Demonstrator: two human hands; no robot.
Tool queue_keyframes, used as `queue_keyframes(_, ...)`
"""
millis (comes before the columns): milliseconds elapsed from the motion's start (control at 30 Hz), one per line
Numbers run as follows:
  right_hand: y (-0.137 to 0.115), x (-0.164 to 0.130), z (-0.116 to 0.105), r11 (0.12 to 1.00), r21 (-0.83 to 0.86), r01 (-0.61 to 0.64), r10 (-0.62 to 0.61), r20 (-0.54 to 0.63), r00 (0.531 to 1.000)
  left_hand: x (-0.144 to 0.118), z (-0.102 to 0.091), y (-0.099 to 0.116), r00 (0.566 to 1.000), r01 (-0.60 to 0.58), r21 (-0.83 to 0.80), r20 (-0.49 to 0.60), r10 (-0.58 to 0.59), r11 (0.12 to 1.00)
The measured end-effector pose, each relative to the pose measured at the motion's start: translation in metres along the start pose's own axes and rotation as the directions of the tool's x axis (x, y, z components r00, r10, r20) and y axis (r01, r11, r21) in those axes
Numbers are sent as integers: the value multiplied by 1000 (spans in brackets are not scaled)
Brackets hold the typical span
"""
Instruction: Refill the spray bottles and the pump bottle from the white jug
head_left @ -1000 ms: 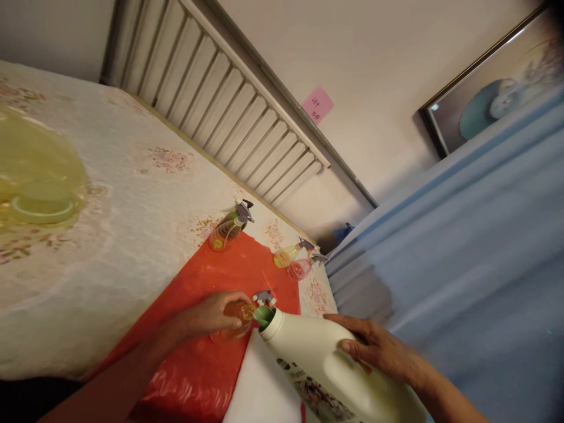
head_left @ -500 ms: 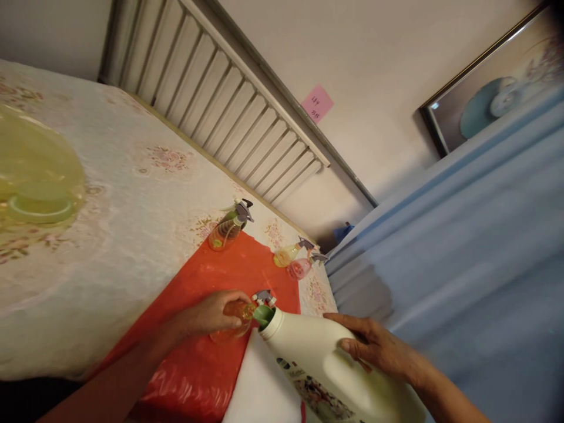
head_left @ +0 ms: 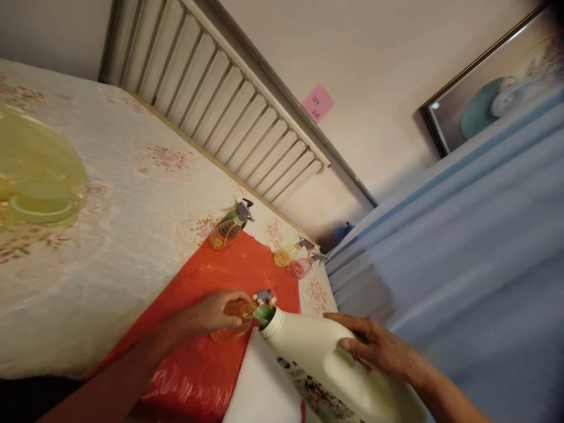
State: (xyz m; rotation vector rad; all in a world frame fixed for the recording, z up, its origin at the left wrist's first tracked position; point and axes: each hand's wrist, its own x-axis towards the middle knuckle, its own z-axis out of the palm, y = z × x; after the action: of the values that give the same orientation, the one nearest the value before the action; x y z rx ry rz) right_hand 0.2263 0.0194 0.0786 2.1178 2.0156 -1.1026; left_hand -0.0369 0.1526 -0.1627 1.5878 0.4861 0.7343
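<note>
Head view: our left hand [head_left: 211,314] clamps the orange bottle [head_left: 229,326] on the red sheet [head_left: 211,276]; our right hand [head_left: 379,349] grips the tilted white jug [head_left: 321,364], spout touching it.

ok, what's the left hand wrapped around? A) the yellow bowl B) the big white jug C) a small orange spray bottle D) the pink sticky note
C: the left hand grips the small orange spray bottle on the red sheet, while the right hand holds the white jug.
</note>
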Motion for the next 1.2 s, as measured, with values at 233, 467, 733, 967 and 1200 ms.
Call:
queue_keyframes(233,0,-1,0,1000,8,-13,13,0,1000,-1,-1,2,1000,8,-10,12,-8,1000)
queue_keyframes(467,0,-1,0,1000,-4,-15,15,-14,1000,-1,-1,2,1000,5,14,6,-5,1000)
queue_keyframes(733,-2,0,-1,1000,-9,2,-2,0,1000,-1,-2,4,1000,-1,16,6,1,1000)
queue_keyframes(967,-1,0,-1,1000,-13,7,-7,-12,1000,0,-1,0,1000,0,19,10,0,1000)
queue_keyframes(1200,-5,0,-1,1000,-16,-17,16,-17,1000,0,-1,-1,1000,-14,12,14,14,1000)
